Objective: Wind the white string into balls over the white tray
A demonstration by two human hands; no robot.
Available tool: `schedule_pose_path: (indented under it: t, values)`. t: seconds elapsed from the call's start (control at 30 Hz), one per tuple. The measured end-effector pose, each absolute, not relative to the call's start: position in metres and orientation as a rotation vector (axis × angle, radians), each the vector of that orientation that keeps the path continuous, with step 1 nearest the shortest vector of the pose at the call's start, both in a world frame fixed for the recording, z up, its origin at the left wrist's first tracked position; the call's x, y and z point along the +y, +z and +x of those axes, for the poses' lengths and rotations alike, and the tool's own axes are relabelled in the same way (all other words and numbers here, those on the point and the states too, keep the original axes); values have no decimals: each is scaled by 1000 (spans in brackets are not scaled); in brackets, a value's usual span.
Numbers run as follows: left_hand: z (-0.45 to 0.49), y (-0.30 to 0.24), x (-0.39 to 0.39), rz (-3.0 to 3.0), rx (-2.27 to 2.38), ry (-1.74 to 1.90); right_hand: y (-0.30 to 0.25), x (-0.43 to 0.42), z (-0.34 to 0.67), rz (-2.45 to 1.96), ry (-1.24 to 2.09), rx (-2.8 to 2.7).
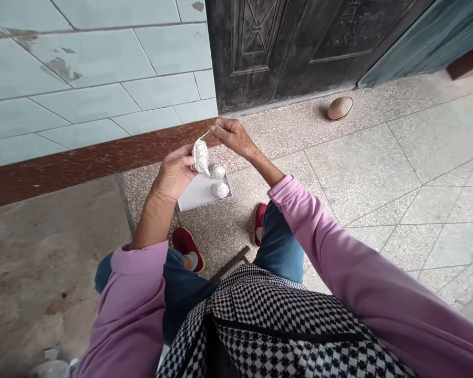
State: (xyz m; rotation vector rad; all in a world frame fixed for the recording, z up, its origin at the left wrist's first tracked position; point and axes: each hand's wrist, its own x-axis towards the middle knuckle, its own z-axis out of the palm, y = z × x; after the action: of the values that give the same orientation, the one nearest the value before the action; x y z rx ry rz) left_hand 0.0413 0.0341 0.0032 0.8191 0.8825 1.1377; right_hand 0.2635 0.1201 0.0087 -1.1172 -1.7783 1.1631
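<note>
A small ball of white yarn (200, 156) is gripped between the thumb and fingers of my left hand (174, 176). From its top a strand of the same yarn (204, 135) runs up to the right, pinched in the fingertips of my right hand (232, 137). Below the hands, a shallow white box lid or tray (193, 195) lies on the floor. Two more white yarn balls, one farther back (217, 171) and one nearer (219, 190), rest at its right side. A thin thread seems to hang below my right hand.
A tiled wall (102, 63) with a brown base strip stands ahead on the left, beside a dark panelled door (256, 52). A rounded tan object (340, 108) sits on the speckled floor (358, 173) near the door. My red shoes (187, 248) flank a wooden stool edge (232, 263).
</note>
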Motion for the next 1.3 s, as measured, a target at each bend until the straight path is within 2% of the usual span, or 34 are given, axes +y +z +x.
schedule_pose_path:
  t: [0.2, 0.43, 0.57, 0.73, 0.9, 1.03, 1.17, 1.3]
  values:
    - [40, 4, 31, 830, 918, 1059, 20, 115, 267, -1247, 1011, -1725]
    - [38, 7, 31, 842, 859, 1157, 10, 113, 261, -1249, 1067, -1782]
    - [21, -1, 44, 882, 903, 1319, 7, 83, 237, -1279, 1202, -2132]
    - [8, -20, 54, 908, 1099, 1413, 19, 37, 219, -1161, 1103, -2501]
    - [20, -28, 51, 1087, 1248, 1420, 36, 55, 239, -1129, 1168, -2188]
    - [32, -18, 44, 1089, 1104, 1223, 37, 82, 256, -1142, 1141, -1919]
    - [39, -4, 38, 987, 909, 1209, 28, 89, 255, -1143, 1145, -1945]
    - [38, 2, 41, 934, 946, 1296, 16, 82, 246, -1138, 1152, -2062]
